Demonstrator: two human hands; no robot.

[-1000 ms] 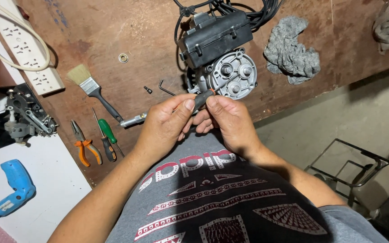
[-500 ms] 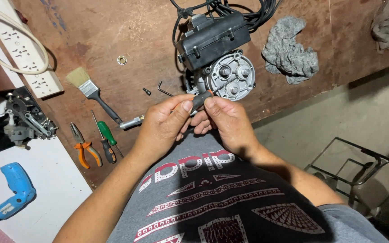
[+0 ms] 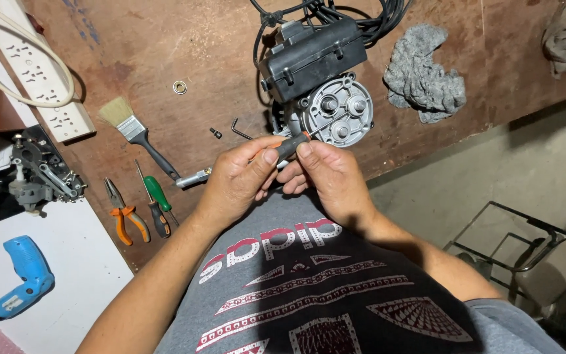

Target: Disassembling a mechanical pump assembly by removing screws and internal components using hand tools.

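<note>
Both hands meet at the front edge of a brown wooden bench (image 3: 165,52). My left hand (image 3: 237,180) and my right hand (image 3: 325,174) pinch a small screwdriver (image 3: 288,145) with a grey and orange handle between their fingertips. Its thin shaft points up toward the round grey metal end plate (image 3: 339,111) of a motor unit. A black plastic box (image 3: 312,59) sits on top of that unit, with black cables (image 3: 355,13) coiled behind it.
On the bench lie a paintbrush (image 3: 132,131), orange-handled pliers (image 3: 124,219), a green-handled screwdriver (image 3: 157,200), a hex key (image 3: 238,129), a washer (image 3: 179,86), a grey rag (image 3: 424,75) and a white power strip (image 3: 31,65). A blue drill (image 3: 24,275) lies at lower left.
The hands and screwdriver have stayed at the end plate with only small finger shifts. The view has drifted slightly.
</note>
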